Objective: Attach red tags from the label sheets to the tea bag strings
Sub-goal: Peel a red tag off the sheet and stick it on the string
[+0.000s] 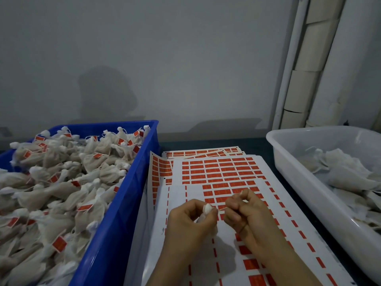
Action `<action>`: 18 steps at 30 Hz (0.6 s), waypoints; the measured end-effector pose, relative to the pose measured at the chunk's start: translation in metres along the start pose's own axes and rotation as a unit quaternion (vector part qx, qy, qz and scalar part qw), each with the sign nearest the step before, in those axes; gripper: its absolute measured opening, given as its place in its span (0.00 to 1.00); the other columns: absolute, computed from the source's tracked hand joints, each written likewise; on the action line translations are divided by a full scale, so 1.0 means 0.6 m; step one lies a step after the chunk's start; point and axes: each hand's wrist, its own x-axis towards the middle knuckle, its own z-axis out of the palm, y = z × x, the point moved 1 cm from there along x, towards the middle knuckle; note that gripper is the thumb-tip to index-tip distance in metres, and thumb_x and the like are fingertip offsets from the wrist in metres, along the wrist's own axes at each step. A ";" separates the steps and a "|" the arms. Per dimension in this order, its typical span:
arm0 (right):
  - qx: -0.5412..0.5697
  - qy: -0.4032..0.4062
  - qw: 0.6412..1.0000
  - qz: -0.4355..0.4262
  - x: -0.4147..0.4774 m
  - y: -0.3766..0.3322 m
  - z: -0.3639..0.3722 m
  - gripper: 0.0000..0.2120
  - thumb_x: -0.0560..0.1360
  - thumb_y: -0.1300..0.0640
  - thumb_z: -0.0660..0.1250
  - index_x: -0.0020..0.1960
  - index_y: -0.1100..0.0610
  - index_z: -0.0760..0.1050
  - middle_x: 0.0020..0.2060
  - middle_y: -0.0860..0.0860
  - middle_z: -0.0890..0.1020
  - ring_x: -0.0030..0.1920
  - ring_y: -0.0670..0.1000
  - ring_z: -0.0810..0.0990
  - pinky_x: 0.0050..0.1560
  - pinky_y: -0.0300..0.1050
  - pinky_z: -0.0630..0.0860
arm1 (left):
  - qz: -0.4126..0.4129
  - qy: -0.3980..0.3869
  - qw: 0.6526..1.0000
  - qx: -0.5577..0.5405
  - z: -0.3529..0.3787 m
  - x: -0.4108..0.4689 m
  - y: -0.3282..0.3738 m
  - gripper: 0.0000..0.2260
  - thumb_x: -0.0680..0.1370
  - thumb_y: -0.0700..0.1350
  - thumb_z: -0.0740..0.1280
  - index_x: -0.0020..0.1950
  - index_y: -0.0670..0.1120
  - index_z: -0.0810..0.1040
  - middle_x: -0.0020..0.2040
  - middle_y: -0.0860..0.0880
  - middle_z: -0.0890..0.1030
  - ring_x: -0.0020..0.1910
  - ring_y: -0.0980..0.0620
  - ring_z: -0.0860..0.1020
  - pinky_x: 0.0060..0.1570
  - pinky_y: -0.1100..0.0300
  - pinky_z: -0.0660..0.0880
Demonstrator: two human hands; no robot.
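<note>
Head view: the left hand curls round a tea bag above the label sheets lying on the worktop. The right hand pinches the bag's string. Tagged bags fill the blue crate on the left. A white tub stands on the right.

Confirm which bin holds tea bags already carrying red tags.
The blue plastic crate on the left: its white cloth tea bags show red paper tags. The translucent white plastic tub on the right holds untagged bags, none visible.
</note>
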 end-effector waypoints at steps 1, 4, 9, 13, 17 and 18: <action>-0.002 0.007 1.000 -0.002 0.001 0.000 0.000 0.06 0.79 0.63 0.56 0.44 0.61 0.68 0.27 0.54 0.74 0.22 0.46 0.67 0.30 0.35 0.70 | -0.003 0.005 1.000 0.001 0.000 0.000 0.000 0.05 0.73 0.50 0.71 0.37 0.53 0.79 0.35 0.62 0.82 0.38 0.59 0.82 0.38 0.69 0.77; -0.003 0.025 1.000 -0.011 0.001 -0.001 -0.002 0.06 0.79 0.63 0.56 0.44 0.61 0.68 0.27 0.53 0.73 0.21 0.46 0.66 0.27 0.34 0.68 | -0.008 0.008 1.000 0.010 0.000 -0.002 -0.001 0.05 0.72 0.50 0.72 0.37 0.54 0.79 0.36 0.64 0.82 0.38 0.60 0.82 0.37 0.71 0.76; -0.028 0.022 0.999 -0.030 0.001 -0.004 -0.007 0.06 0.79 0.62 0.56 0.44 0.62 0.67 0.28 0.53 0.74 0.22 0.46 0.68 0.30 0.35 0.70 | -0.017 0.002 1.000 0.014 -0.001 0.000 -0.001 0.05 0.73 0.50 0.71 0.36 0.54 0.79 0.35 0.64 0.81 0.39 0.62 0.81 0.36 0.72 0.75; -0.086 0.014 0.993 -0.077 -0.006 -0.006 -0.009 0.06 0.77 0.59 0.59 0.45 0.61 0.71 0.33 0.53 0.81 0.28 0.51 0.76 0.41 0.43 0.78 | -0.048 -0.015 0.999 -0.013 -0.007 0.001 0.004 0.05 0.74 0.48 0.70 0.38 0.52 0.80 0.36 0.66 0.81 0.42 0.68 0.78 0.31 0.75 0.72; -0.091 0.064 0.989 -0.092 -0.003 -0.011 -0.012 0.06 0.74 0.59 0.63 0.47 0.60 0.76 0.36 0.53 0.84 0.33 0.52 0.82 0.36 0.40 0.79 | -0.073 -0.055 0.994 -0.060 -0.008 0.002 0.009 0.03 0.75 0.47 0.69 0.42 0.51 0.81 0.38 0.63 0.82 0.43 0.66 0.79 0.31 0.78 0.71; -0.080 0.071 0.990 -0.089 -0.002 -0.012 -0.013 0.06 0.74 0.59 0.63 0.47 0.59 0.77 0.37 0.53 0.84 0.33 0.52 0.82 0.36 0.40 0.80 | -0.083 -0.060 0.992 -0.072 -0.007 0.003 0.011 0.04 0.76 0.47 0.68 0.42 0.51 0.81 0.39 0.62 0.82 0.43 0.64 0.79 0.31 0.77 0.71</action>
